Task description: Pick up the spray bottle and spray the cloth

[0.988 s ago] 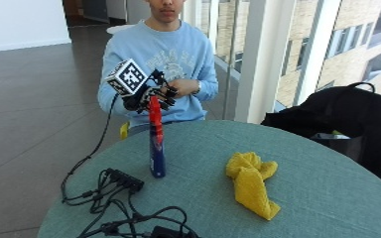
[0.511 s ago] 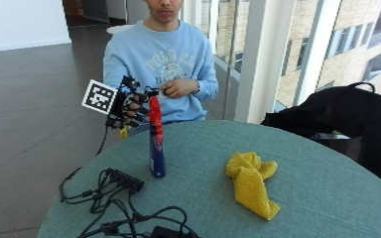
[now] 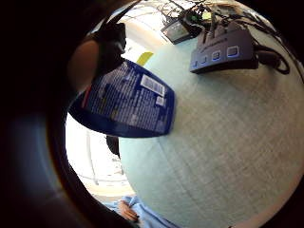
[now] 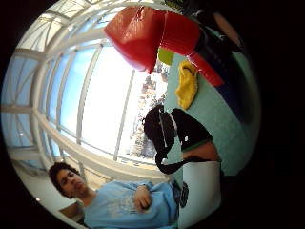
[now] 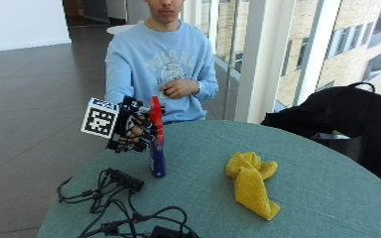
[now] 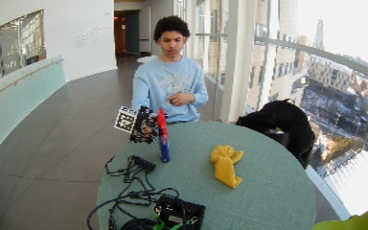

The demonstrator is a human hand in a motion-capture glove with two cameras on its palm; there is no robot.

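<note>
black-gloved right hand [image 5: 132,132] is gripping neck of red-topped blue plastic spray bottle [image 5: 156,148] | bottle is standing on green round table [image 5: 322,188] | crumpled yellow cloth [image 5: 250,182] is lying nearby

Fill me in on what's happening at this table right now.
A person seated at the round green table has their gloved right hand at the upper part of a spray bottle with a red head and blue body. The bottle stands upright on the table. The yellow cloth lies crumpled nearby, apart from the bottle. The bare hand rests against the person's chest.
</note>
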